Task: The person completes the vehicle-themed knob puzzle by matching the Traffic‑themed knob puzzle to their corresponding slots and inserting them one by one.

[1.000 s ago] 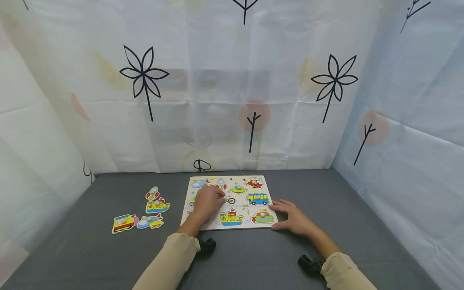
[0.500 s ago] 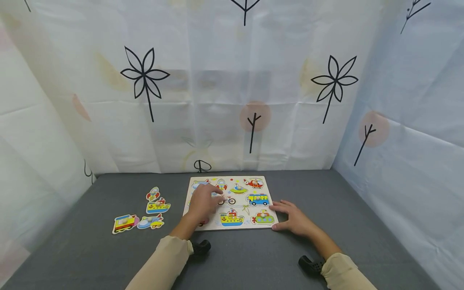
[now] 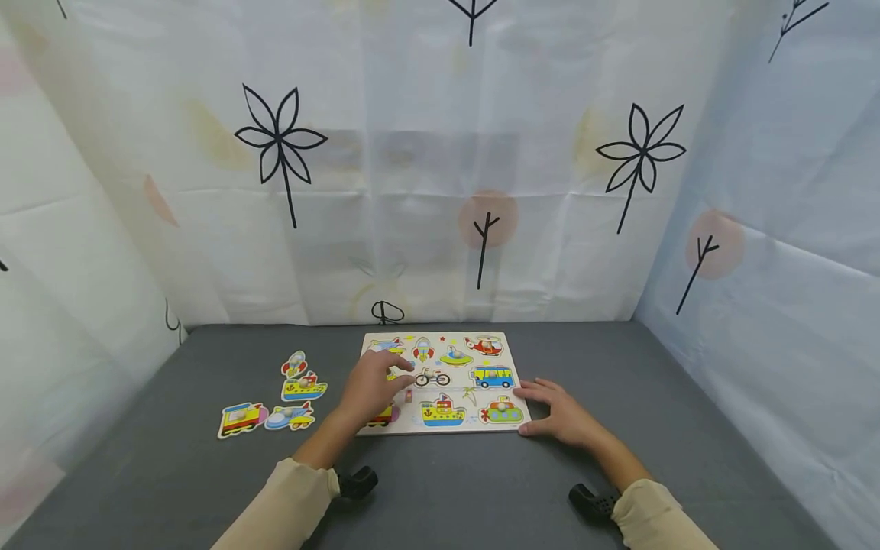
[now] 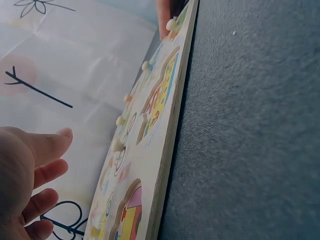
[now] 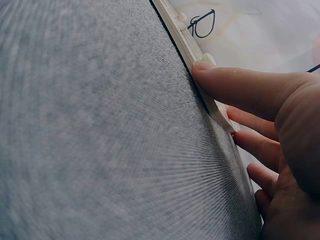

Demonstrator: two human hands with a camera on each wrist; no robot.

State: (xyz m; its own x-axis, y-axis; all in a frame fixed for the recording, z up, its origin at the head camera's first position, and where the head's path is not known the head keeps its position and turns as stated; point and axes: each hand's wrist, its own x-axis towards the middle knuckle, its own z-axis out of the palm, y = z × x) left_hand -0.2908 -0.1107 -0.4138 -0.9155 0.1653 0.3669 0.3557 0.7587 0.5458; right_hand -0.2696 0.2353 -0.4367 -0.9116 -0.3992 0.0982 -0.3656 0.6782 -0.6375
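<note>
My left hand (image 3: 371,386) hovers over the left part of a wooden knob puzzle board (image 3: 450,391), fingers parted and holding nothing. Close to its fingertips sits a bicycle piece (image 3: 432,378) in the board. In the left wrist view, the ship recess (image 4: 161,97) and train recess (image 4: 131,212) show printed pictures without knobs. My right hand (image 3: 560,416) touches the board's near right corner, thumb at the front and fingers extended along the side. Beside it lie the bus piece (image 3: 493,376) and submarine piece (image 3: 501,412). My left hand hides some of the board's left side.
Left of the board, loose pieces lie on the grey table (image 3: 447,489): a rocket (image 3: 294,365), a ship (image 3: 304,388), a train (image 3: 243,419) and a plane (image 3: 289,416). A patterned white curtain (image 3: 406,252) hangs behind the table.
My left hand has drawn back to the left and nearer, away from the bicycle piece, its fingers spreading. More of the board's lower left shows. My right hand stays at the corner.
</note>
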